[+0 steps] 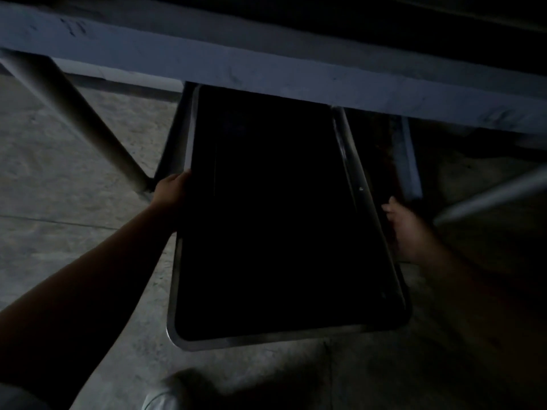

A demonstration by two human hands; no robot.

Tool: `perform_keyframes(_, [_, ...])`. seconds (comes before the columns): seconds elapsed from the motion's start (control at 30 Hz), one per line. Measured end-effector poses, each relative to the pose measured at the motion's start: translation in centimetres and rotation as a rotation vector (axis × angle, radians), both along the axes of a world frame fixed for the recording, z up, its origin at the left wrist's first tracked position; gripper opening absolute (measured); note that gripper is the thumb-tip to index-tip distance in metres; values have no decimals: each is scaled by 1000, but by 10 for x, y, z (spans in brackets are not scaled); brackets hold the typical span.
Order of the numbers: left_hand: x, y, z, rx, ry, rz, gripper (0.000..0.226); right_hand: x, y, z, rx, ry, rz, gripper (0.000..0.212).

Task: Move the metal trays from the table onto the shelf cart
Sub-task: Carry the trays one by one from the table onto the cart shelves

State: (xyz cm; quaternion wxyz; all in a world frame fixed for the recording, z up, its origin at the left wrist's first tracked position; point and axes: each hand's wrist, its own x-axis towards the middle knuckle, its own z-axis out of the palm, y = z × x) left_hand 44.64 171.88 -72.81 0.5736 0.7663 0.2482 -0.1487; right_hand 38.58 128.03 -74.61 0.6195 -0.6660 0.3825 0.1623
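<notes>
Tray (284,214) | centre frame, far end under a pale rail (266,69), near end over floor (74,173) | gripped on its long rims by left hand (170,189) and right hand (404,229) | risk: rim could be snagged on the rail or tilted in dim light | room: open floor lower left; leg (80,113) upper left

Dim scene, little light. Concrete floor (74,179) fills the lower view, grey and mottled, with a faint seam line running across on the left. A round pale leg or post (88,113) slants down from upper left to the floor. A thin pale bar (488,196) angles in from the right edge, blurred. At the bottom edge, the toe of a white shoe (159,399), with a dark shadow just beside it.
</notes>
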Motion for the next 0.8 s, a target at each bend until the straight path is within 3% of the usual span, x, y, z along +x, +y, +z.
perform_keyframes(0.13, [-9,2,4,-395,70,85,39,-37,3,1,-13,-103,-3,26])
perform_keyframes(0.23, [-32,4,0,-292,-21,32,41,-39,11,5,-38,-146,-43,18])
perform_keyframes(0.3, [-46,1,-9,-101,-128,33,32,-39,16,5,8,-149,-53,14])
perform_keyframes(0.43, [-56,-4,-17,-164,-124,110,25,-24,18,11,-93,-205,-56,26])
perform_keyframes(0.6, [-66,-16,-17,-176,-141,182,30,5,16,18,-162,-213,39,20])
perform_keyframes(0.73, [-69,-35,-17,-135,-159,247,36,31,4,17,-342,-186,90,26])
perform_keyframes(0.8, [-70,-40,-15,-125,-169,263,33,26,-1,16,-580,-105,187,38])
